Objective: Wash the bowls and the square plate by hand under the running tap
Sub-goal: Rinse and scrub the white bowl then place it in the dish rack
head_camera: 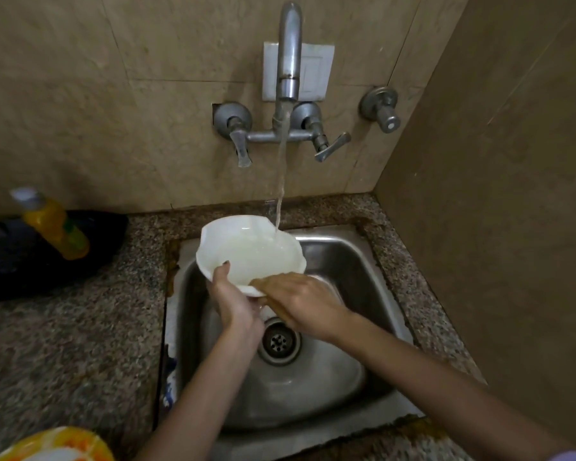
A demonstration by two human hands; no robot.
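Sink (353,271): left hand (235,304) grips the bowl (246,251) at its near rim, thumb inside. Right hand (308,302) has its fingers on the same rim; grip cannot be told. Bowl is tilted above the sink, with water (281,181) from the tap (290,61) landing inside.

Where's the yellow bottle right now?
In the head view the yellow bottle is at far left, tilted over a dark object on the counter, left of the sink and near the wall.
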